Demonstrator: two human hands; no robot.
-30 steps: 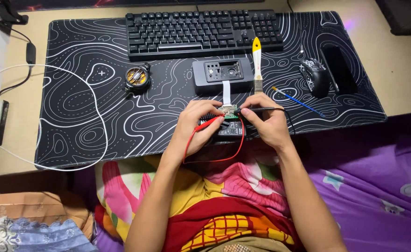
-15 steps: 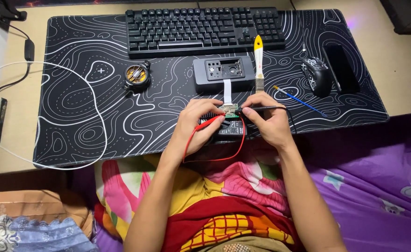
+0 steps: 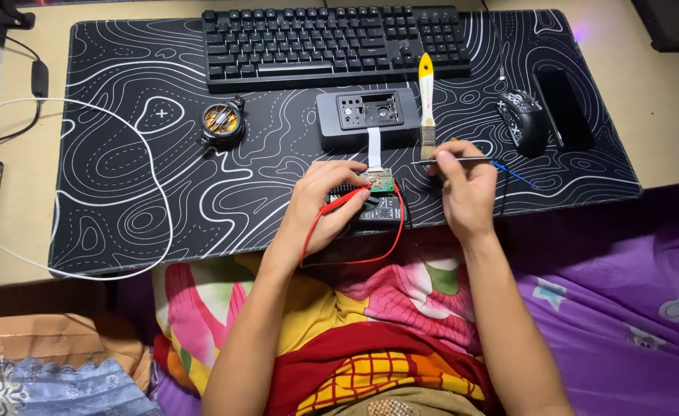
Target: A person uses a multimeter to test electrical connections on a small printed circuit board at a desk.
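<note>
The hands meet at the lower middle of the frame, at the near edge of the surface. The left hand [image 3: 326,206] is curled around a red probe [image 3: 345,201], fingers pinching it so its tip points right, toward a small green circuit board [image 3: 378,182]. The right hand [image 3: 465,189] is closed in a pen grip on a thin dark probe [image 3: 451,160] that lies nearly level, its long axis running left to right, tip aimed left at the same board.

So the board sits between the two hands — just right of the left fingertips, a little further left of the right hand's knuckles; the left hand is the nearer. It rests on a black block-like device [image 3: 379,209], and a red wire [image 3: 389,246] loops below that, over the edge of the surface.

Largest around them: the black desk mat [image 3: 147,169] with white contour lines, then the black keyboard [image 3: 332,42] at the upper middle. Above the board lies a grey housing [image 3: 366,117], joined to it by a white ribbon cable [image 3: 373,146]. Just right stands a yellow-handled brush [image 3: 426,104], long axis up and down the frame. A black mouse [image 3: 523,119] lies at the right — a round metal part [image 3: 222,121] at the left.
</note>
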